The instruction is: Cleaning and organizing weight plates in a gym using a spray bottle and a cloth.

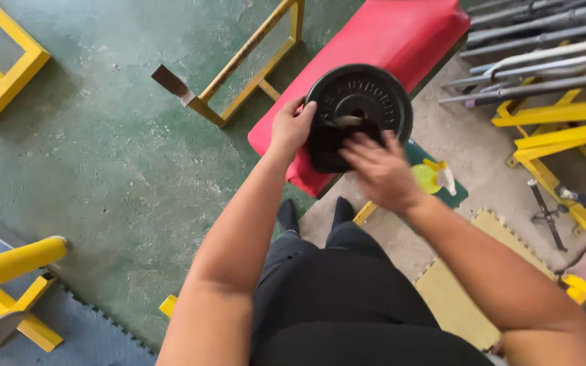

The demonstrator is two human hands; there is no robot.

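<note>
— Head view is showing what, exactly?

— Round black cast-iron weight plate (359, 108) standing tilted on the red padded worktop (388, 41), its flat face turning up toward the camera, centre hole roughly in the middle. Being a disc, it has no long axis.

— And the hands?

— Left hand (291, 127) is curling round the plate's left rim, gripping it. Right hand (381, 173) is lying across the lower face with fingers spread, blurred.

— Room around it?

— Plate is sitting near the worktop's near end; green concrete floor (103, 135) is lying open to the left, grey steel bars (544, 41) and yellow metal frames (564, 129) crowding the right.
</note>
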